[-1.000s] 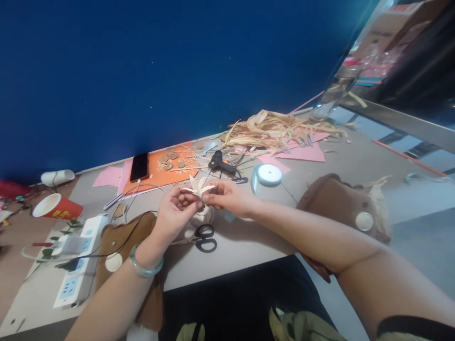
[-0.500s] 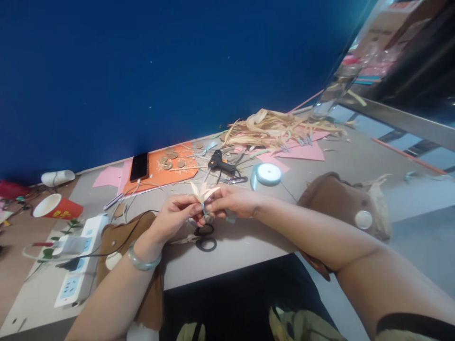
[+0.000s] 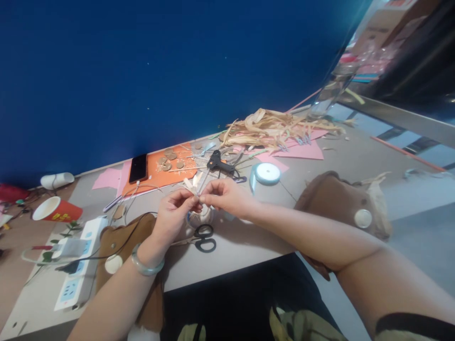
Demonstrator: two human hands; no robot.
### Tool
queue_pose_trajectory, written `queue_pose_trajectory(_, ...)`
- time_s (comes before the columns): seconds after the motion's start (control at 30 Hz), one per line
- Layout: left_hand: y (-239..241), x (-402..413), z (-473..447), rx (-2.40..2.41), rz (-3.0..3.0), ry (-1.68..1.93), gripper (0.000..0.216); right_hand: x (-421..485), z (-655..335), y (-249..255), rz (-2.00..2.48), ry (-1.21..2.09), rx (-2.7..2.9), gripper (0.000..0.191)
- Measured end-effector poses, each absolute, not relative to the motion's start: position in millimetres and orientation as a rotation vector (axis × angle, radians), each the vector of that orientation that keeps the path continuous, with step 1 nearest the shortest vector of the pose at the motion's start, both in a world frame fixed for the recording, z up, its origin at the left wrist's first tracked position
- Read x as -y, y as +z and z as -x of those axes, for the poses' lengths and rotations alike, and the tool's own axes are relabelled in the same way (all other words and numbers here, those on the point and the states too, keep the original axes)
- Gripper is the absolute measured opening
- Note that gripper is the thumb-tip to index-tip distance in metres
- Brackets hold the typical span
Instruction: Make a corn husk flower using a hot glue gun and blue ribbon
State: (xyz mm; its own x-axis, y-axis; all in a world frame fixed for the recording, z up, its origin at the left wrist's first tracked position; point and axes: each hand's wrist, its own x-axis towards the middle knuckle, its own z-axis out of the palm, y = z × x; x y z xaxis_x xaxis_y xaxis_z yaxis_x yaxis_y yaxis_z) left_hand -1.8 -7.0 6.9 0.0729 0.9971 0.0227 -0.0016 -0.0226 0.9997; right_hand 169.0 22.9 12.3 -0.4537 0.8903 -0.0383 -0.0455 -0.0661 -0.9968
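Observation:
My left hand point(image 3: 177, 206) pinches the base of a small cream corn-husk flower point(image 3: 192, 183), whose pale petals point up and away from me. Thumb and fingertips of my right hand point(image 3: 227, 196) close on the same base from the other side, so the fingers hide the stem. Just below the hands lies a round, clear-looking item point(image 3: 204, 217), partly covered. Closer to me rest black-handled scissors point(image 3: 205, 239). Beyond the hands is a black glue gun point(image 3: 218, 162), with a roll of light blue ribbon point(image 3: 268, 174) to its right.
Dried corn husks point(image 3: 263, 128) are heaped on pink paper at the back. An orange sheet point(image 3: 188, 166) carries cardboard discs and a phone point(image 3: 138, 168). At left stand a white power strip point(image 3: 71, 284) and a tipped red paper cup point(image 3: 59, 209). Brown cloth pieces point(image 3: 330, 203) lie both sides.
Both hands have shifted slightly left and up with the flower. It has turned and tilted left, its petals now less spread to view. The round item below shows more.

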Motion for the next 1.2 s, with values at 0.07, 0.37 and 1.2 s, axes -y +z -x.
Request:
queue_pose_trajectory(0.07, 9, 8, 1, -1.172, -1.287, 1.176, 0.019, -22, -170, 14, 0.966, 1.546, 1.532, 0.009)
queue_pose_trajectory(0.37, 9, 8, -1, -1.219, -1.381, 1.163, 0.021, -22, -171, 13, 0.993, 1.364, 1.672, 0.009)
queue_pose_trajectory(1.2, 11, 17, -16, -1.203, -0.994, 1.252, 0.032, -13, -167, 7, 0.961, 1.143, 1.753, 0.010)
